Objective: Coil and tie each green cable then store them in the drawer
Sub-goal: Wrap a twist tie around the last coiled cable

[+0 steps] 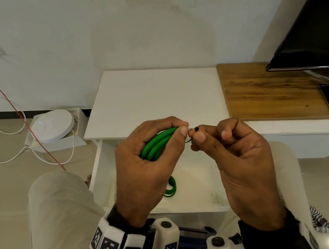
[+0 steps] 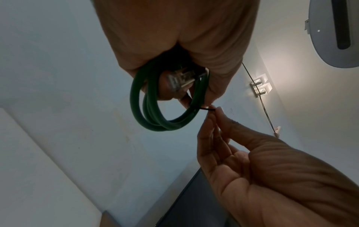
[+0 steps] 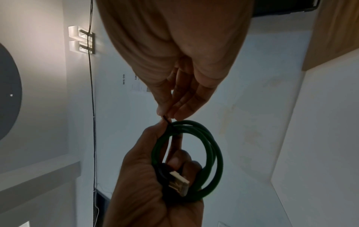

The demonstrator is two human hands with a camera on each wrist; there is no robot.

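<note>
1. Fingers (image 1: 183, 131) of my left hand (image 1: 144, 167) are curled tight round the coiled green cable (image 1: 158, 144), thumb pinning the loops; its connector (image 3: 179, 183) sits against the palm.
2. Right hand (image 1: 242, 166) pinches the thin black tie (image 1: 192, 134) between thumb and forefinger, other fingers loosely folded. Tie touches the coil at the left thumb tip.
3. Doing it well, my read: keep the left grip fixed so the loops don't spring, keep tension on the tie, wrap it round all the strands at once, then twist close to the bundle. Main risk looks like a loop slipping out or the tie catching only some strands.
4. Held coil is above the open drawer (image 1: 198, 183), right under my hands.
5. Count: two green cables in view. One in hand, and a second coil (image 1: 172, 189) lying in the drawer, partly hidden by my left hand; can't tell whether it's tied.
6. One tie visible, one drawer.
7. Beyond: white table (image 1: 155, 96), bare on top.
</note>
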